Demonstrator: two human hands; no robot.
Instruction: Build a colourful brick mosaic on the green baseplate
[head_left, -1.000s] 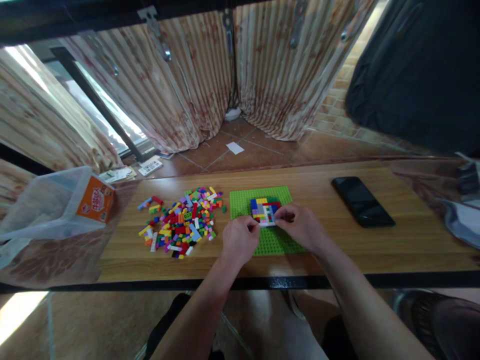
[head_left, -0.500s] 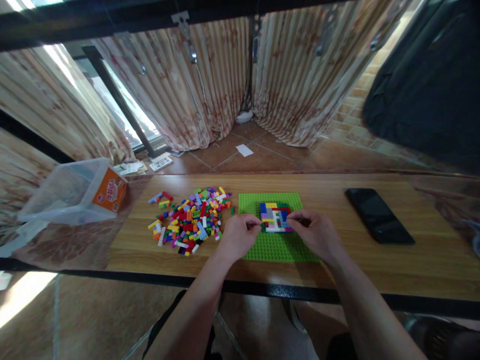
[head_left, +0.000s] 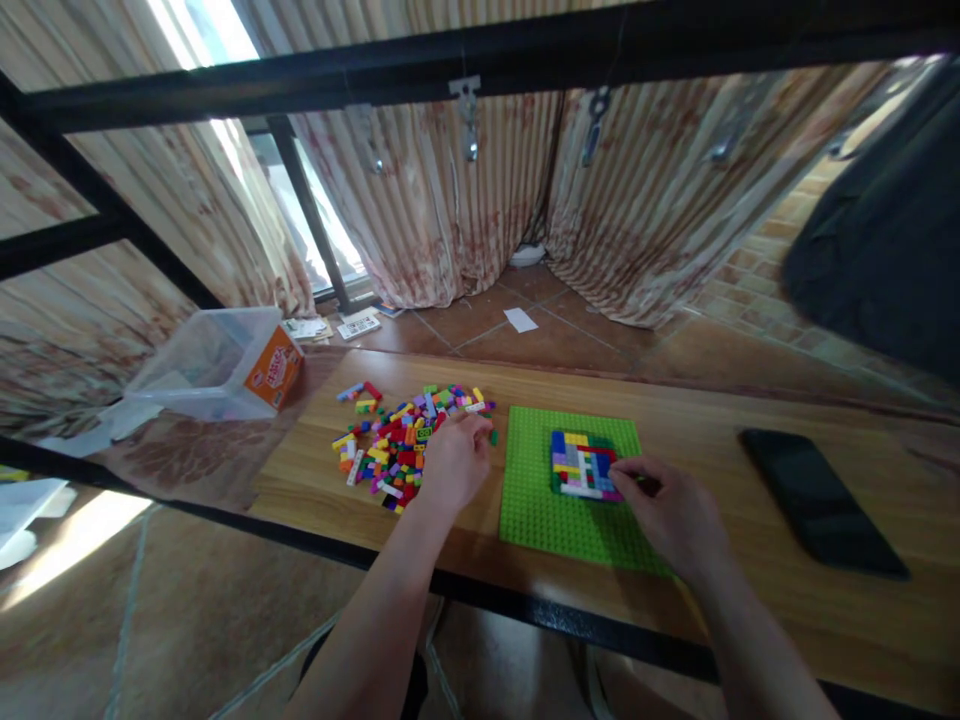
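Note:
A green baseplate [head_left: 540, 500] lies on the wooden table [head_left: 750, 580] with a small multicoloured brick panel [head_left: 582, 466] built on it. My right hand [head_left: 671, 505] rests at the panel's right edge, fingers curled and pinched against it. My left hand [head_left: 452, 462] is over the right side of the pile of loose coloured bricks [head_left: 397, 440], fingers curled down into it; what they hold, if anything, is hidden.
A black phone [head_left: 821, 500] lies on the table to the right. A clear plastic box [head_left: 210, 365] with an orange carton stands at the left end. Curtains and a black frame bar are beyond the table.
My left hand has left the brick panel and moved left onto the loose brick pile. My right hand stays at the panel's right edge. The camera has tilted and shifted.

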